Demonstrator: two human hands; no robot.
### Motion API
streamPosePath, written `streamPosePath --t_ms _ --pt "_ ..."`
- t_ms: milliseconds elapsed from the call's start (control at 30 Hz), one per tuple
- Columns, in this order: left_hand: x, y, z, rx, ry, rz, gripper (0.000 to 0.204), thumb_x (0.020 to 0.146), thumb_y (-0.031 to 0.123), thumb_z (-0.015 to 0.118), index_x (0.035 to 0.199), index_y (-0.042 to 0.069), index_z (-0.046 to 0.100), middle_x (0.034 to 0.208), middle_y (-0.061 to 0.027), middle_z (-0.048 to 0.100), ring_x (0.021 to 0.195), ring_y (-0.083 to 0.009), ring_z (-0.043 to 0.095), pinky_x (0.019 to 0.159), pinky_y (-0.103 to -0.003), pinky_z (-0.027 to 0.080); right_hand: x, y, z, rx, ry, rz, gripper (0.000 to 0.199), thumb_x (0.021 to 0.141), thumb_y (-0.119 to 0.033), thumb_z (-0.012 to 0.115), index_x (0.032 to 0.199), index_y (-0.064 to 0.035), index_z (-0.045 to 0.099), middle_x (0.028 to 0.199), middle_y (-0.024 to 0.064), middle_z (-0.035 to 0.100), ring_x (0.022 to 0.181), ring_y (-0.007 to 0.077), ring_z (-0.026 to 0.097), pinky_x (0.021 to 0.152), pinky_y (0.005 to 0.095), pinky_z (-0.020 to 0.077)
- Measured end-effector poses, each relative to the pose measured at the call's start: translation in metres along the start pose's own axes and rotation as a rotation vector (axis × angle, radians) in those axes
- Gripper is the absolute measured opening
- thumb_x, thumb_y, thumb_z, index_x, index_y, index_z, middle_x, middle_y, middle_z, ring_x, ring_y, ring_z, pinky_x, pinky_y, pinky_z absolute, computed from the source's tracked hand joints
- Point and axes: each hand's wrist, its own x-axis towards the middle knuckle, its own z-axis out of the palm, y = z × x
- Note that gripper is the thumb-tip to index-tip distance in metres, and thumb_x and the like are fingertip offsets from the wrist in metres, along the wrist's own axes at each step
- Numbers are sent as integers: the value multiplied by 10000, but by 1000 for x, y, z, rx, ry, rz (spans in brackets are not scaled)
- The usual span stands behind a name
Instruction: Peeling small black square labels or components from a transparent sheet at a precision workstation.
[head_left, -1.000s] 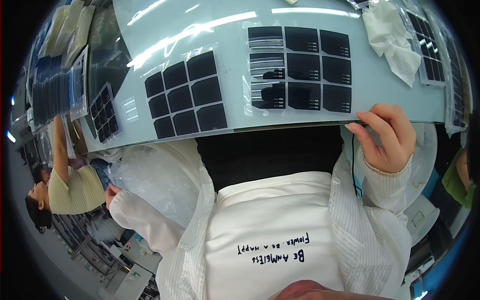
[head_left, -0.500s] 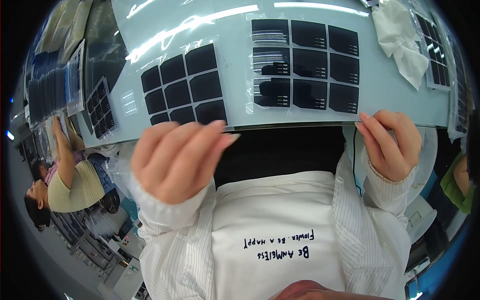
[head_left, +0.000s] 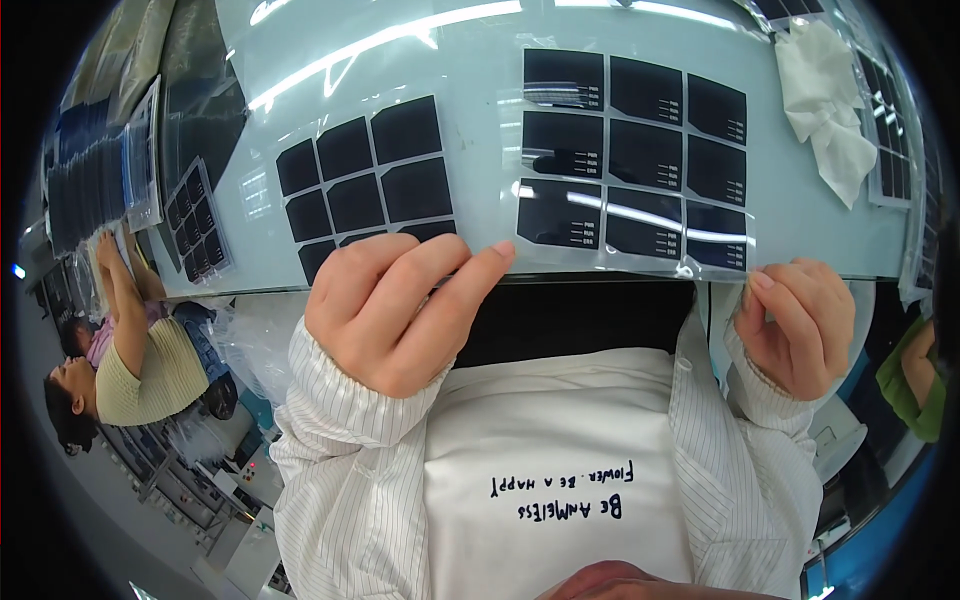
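A clear sheet with black label panels (head_left: 645, 155) in three rows lies on the pale table, its near edge bent and catching the light. At that sheet's near right corner my right hand (head_left: 800, 325) pinches the film between thumb and fingertips. My left hand (head_left: 395, 310) has its fingers curled, and the index fingertip meets the near left corner; the thumb is hidden beneath. Under and beyond my left hand lies a second sheet of black panels (head_left: 355, 150), its nearest row partly covered by my fingers.
A crumpled white cloth (head_left: 822, 110) lies at the right. A smaller black-panelled sheet (head_left: 197, 220) and stacked dark sheets (head_left: 90, 190) are at the left. The glossy tabletop (head_left: 470, 110) ends just before my body. Another person (head_left: 135, 370) works at the far left.
My left hand has moved right and a little toward me, reaching the right-hand sheet's corner. That sheet has shifted slightly toward me and right, along with my right hand.
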Motion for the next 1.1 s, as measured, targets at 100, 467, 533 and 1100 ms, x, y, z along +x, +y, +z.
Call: streamPosePath --t_ms 100,467,533,1100 --pt "-2 1 1 -33 -2 -1 444 519 15 729 951 103 781 838 9 649 735 -151 581 596 -254 502 0 -1 -4 12 -29 8 171 784 60 745 924 8 661 815 137 688 656 267 645 597 334 522" --pt "3 4 -2 -98 -23 -45 347 526 21 857 845 111 755 756 16 642 646 -165 537 544 -257 444 -4 1 -3 65 -12 47 187 780 69 731 933 19 637 843 175 711 704 293 663 648 374 545" --pt "4 5 -4 -110 -44 -31 331 528 29 859 831 104 748 745 18 641 641 -164 535 545 -257 441 -2 0 -6 29 -28 56 200 768 76 737 931 20 636 842 175 709 712 298 664 664 376 547" --pt "6 8 -3 -141 -99 -59 324 538 28 834 847 94 760 755 13 652 655 -160 547 562 -253 456 1 2 -1 -24 -7 52 222 720 36 800 891 -23 672 844 143 726 652 239 649 574 322 522"
